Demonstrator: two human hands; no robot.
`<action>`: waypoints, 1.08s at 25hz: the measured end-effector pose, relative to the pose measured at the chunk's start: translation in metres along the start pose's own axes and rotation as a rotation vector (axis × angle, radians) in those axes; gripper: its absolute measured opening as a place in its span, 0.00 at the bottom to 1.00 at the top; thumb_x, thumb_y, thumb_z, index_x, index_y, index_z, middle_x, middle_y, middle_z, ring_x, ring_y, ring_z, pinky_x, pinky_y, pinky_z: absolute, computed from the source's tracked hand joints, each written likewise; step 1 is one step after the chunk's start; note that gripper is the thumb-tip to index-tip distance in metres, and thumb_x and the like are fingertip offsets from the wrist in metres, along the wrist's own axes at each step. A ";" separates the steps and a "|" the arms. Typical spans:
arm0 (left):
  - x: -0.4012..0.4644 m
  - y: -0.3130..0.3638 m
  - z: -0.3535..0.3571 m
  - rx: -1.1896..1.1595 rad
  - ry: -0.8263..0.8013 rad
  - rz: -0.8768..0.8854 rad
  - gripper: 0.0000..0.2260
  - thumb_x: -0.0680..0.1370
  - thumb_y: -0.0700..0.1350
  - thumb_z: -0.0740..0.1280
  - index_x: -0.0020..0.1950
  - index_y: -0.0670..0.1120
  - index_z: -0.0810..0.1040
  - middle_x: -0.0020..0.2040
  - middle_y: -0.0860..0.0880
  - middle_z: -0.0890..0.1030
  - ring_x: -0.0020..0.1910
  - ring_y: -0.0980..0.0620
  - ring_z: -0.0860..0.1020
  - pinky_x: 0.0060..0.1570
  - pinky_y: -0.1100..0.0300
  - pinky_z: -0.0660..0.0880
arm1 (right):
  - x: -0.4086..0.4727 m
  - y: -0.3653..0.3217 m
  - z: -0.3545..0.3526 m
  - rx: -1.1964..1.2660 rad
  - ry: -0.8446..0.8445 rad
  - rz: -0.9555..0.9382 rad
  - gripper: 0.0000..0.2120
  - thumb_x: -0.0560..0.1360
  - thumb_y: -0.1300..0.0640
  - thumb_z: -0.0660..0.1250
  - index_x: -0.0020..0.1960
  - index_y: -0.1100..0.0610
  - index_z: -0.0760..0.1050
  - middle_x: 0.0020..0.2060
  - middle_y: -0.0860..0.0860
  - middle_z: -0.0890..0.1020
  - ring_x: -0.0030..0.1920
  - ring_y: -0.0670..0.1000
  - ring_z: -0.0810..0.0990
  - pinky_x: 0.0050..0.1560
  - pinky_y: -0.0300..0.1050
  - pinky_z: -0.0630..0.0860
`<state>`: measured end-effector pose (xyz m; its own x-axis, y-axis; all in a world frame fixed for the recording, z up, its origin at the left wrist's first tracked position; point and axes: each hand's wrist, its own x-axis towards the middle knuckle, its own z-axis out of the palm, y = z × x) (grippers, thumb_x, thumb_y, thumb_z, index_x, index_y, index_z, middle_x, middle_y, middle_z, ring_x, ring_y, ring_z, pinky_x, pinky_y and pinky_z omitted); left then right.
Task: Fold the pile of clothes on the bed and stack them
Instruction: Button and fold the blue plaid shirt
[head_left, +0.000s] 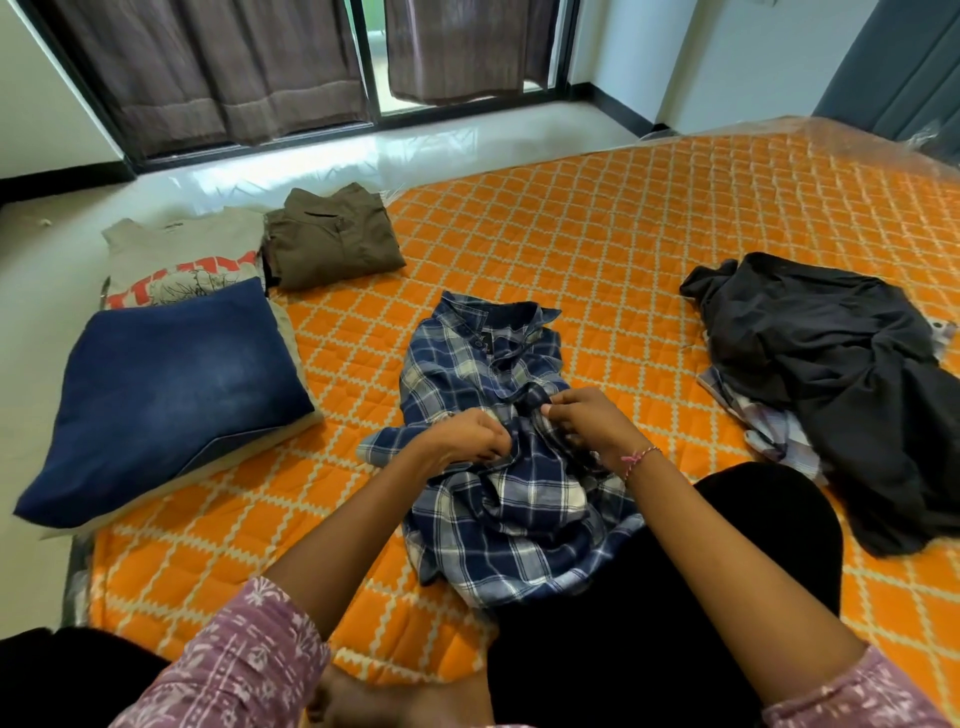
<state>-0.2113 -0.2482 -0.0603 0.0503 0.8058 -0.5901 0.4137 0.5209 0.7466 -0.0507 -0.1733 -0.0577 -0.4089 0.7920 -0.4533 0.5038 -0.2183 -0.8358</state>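
Note:
A blue and white plaid shirt (483, 364) lies front-up in the middle of the orange quilted bed (649, 218), collar away from me, its lower half rumpled against my knee. My left hand (465, 439) pinches the shirt's front edge at mid-chest. My right hand (587, 418) pinches the opposite edge right beside it, a pink thread band on its wrist. At the right lies an unfolded heap: a black garment (831, 374) over a pale checked one (774, 431).
Along the bed's left side sit folded blue jeans (166, 395), a beige printed T-shirt (187, 265) under them, and a folded brown garment (327, 239). Beyond the bed are a white floor, a window and dark curtains (218, 67). My black-clad knee (769, 525) rests at the right.

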 end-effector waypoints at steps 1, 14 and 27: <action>-0.001 -0.001 -0.001 0.018 -0.011 0.029 0.16 0.74 0.31 0.62 0.27 0.44 0.70 0.24 0.52 0.70 0.22 0.60 0.65 0.32 0.64 0.65 | -0.001 0.000 -0.001 0.081 -0.022 0.018 0.05 0.77 0.63 0.66 0.43 0.61 0.73 0.32 0.54 0.69 0.30 0.48 0.64 0.31 0.38 0.63; -0.030 0.040 -0.014 0.721 0.825 0.080 0.09 0.76 0.37 0.64 0.36 0.45 0.73 0.36 0.43 0.80 0.33 0.46 0.74 0.34 0.55 0.72 | -0.013 -0.025 0.004 0.187 -0.063 -0.032 0.13 0.71 0.63 0.72 0.30 0.57 0.73 0.30 0.53 0.70 0.29 0.48 0.65 0.26 0.36 0.63; -0.023 0.019 -0.013 -0.382 0.354 0.161 0.08 0.78 0.39 0.66 0.39 0.43 0.76 0.35 0.47 0.78 0.33 0.57 0.77 0.36 0.67 0.75 | -0.016 -0.025 0.038 0.020 0.301 -0.331 0.15 0.70 0.64 0.70 0.27 0.55 0.72 0.23 0.47 0.71 0.26 0.42 0.67 0.31 0.36 0.65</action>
<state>-0.2169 -0.2532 -0.0283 -0.2509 0.8950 -0.3687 0.0632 0.3953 0.9164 -0.0858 -0.2022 -0.0416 -0.3049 0.9510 -0.0523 0.3668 0.0666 -0.9279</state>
